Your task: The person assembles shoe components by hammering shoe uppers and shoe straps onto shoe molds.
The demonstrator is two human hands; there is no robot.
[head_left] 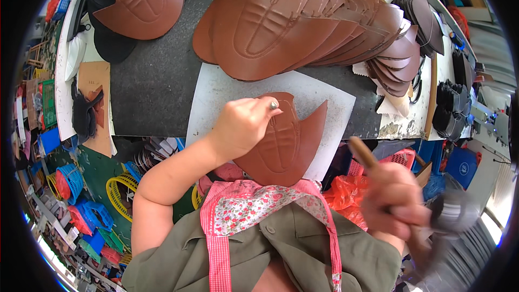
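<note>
Left hand pinches a rod while right hand clenches a hammer at a dark workbench among baskets.

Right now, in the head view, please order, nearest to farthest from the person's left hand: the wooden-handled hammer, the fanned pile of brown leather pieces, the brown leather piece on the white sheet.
From the left hand:
1. Brown leather piece, directly beneath it.
2. Fanned pile of brown leather pieces, above it in the picture.
3. Wooden-handled hammer, off to the right.
</note>
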